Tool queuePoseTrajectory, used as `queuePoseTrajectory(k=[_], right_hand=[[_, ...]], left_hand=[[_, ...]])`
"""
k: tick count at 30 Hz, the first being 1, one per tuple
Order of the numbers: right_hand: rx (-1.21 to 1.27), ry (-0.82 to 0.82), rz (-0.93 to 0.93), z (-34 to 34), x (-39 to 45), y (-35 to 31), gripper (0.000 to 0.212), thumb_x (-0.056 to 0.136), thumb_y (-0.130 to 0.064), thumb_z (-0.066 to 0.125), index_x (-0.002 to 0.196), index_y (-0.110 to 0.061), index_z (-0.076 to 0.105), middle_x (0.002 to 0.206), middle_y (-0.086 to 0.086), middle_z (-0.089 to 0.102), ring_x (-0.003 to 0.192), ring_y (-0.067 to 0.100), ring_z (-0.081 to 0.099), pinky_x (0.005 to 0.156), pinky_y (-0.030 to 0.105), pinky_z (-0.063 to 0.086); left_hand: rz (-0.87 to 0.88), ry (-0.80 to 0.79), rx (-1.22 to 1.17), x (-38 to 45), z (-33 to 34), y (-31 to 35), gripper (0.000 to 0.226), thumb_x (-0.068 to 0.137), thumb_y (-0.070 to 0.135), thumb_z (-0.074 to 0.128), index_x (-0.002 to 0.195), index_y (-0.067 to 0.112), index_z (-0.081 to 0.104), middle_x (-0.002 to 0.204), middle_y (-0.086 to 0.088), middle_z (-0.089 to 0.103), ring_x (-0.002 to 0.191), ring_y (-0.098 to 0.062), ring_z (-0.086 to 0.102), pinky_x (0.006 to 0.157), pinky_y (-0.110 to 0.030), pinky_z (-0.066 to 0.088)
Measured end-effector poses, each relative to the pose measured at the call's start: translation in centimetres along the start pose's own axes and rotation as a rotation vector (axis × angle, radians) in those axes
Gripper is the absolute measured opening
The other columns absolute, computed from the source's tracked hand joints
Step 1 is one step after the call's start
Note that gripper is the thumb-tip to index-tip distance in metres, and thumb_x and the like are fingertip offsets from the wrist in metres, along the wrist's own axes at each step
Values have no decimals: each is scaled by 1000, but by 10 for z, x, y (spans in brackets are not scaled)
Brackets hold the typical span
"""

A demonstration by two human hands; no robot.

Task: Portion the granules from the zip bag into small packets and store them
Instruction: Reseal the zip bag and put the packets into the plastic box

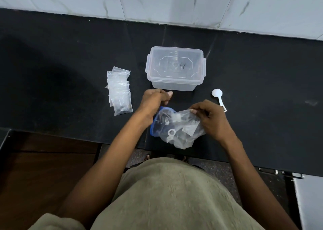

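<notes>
Closest to the camera was the person's body in a soft greenish-brown top (167, 194), and it hid the floor below except for a few toes peeking out by the counter edge. Both bare arms reached forward over the black counter (70, 55).

Between the hands was the zip bag (176, 128), clear and crumpled, with a blue strip along its left edge. It sat near the front edge of the counter. Dark stuff showed through the plastic, likely the granules, but the wrinkles and shine made it hard to be sure. A small white ring shape showed on the bag, and I could not tell what it was.

Curled into a fist, the left hand (153, 101) was at the blue end of the bag. It seemed to grip that end, but the fingers hid the spot. The right hand (209, 119) pinched the top right of the bag between thumb and fingers.

Left of the hands lay a pile of small packets (119, 91), clear and overlapping, with a dark bit in the nearest one. Behind the hands stood a clear box (175, 69) with its lid on and some blurry writing on top. A white spoon (218, 97) lay to the right, apart from the bag. Pale marble tiles (174, 2) ran along the back.
</notes>
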State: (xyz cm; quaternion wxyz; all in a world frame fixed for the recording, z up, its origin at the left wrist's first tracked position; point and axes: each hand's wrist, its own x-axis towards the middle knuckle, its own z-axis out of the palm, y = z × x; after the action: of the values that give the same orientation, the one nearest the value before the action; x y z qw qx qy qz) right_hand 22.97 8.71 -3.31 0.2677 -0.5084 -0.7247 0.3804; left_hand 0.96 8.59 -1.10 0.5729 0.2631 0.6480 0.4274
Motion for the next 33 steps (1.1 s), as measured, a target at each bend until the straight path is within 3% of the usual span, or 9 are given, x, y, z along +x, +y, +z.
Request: queuePoseTrajectory(k=[3, 9, 13, 16, 19, 24, 28, 31, 33], right_hand=[[68, -36, 75, -4, -4, 4, 16, 95, -4, 68, 95, -16, 77, 91, -1, 69, 83, 8, 66, 76, 20, 51], [109, -13, 162, -8, -6, 4, 14, 96, -6, 68, 97, -16, 77, 96, -1, 74, 87, 10, 69, 78, 22, 55], [44, 44, 124, -2, -4, 0, 9, 93, -8, 73, 101, -12, 77, 91, -6, 73, 83, 3, 68, 77, 16, 53], [16, 99, 122, -1, -4, 0, 10, 93, -9, 74, 102, -12, 76, 87, -8, 72, 81, 2, 67, 75, 14, 53], [-15, 166, 124, 1, -5, 1, 7, 93, -9, 73, 99, -11, 75, 84, -10, 71, 81, 4, 67, 73, 13, 53], [-66, 198, 43, 9, -5, 0, 5, 91, -7, 75, 96, -9, 75, 85, -5, 70, 79, 7, 67, 74, 15, 54], [-69, 177, 8, 11, -6, 0, 3, 92, -7, 74, 92, -10, 74, 86, -4, 69, 79, 7, 66, 73, 15, 52], [-29, 176, 14, 4, -11, 2, 4, 93, -8, 73, 91, -11, 74, 86, -6, 69, 78, 3, 65, 71, 12, 49], [25, 178, 52, -1, -15, 3, 3, 93, -11, 74, 91, -13, 74, 88, -6, 71, 78, 6, 67, 70, 15, 50]], left_hand=[[-11, 34, -21, 4, -13, 10, 32, 95, 13, 66, 67, 16, 50, 61, 0, 50, 41, -8, 36, 36, -19, 26], [-83, -150, 425, -2, -10, 10, 43, 92, 48, 68, 69, 11, 66, 59, 1, 61, 47, -10, 52, 48, -23, 40], [-49, -205, 634, -3, 2, 2, 47, 81, 39, 81, 57, 7, 57, 48, 6, 51, 45, -10, 44, 55, -25, 36], [-13, -159, 727, -4, 4, 3, 47, 79, 44, 82, 73, -2, 71, 62, -7, 67, 60, -16, 58, 61, -30, 46], [8, -202, 811, -10, 5, 9, 58, 77, 60, 78, 72, 3, 69, 73, -5, 74, 67, -17, 69, 66, -32, 57], [215, -109, 1186, -17, 10, 16, 12, 74, 29, 75, 70, 19, 71, 71, 4, 70, 71, -16, 68, 69, -30, 58], [366, -1, 1319, -20, 11, 10, 13, 68, 23, 63, 60, 13, 58, 57, -1, 53, 58, -25, 57, 62, -31, 49], [310, 161, 1143, -11, -2, 4, 19, 72, 21, 61, 59, 8, 63, 52, -6, 56, 53, -28, 57, 55, -30, 46], [90, 198, 651, -4, -11, 1, 23, 80, 14, 59, 60, 4, 67, 53, -9, 64, 46, -24, 61, 50, -29, 48]])
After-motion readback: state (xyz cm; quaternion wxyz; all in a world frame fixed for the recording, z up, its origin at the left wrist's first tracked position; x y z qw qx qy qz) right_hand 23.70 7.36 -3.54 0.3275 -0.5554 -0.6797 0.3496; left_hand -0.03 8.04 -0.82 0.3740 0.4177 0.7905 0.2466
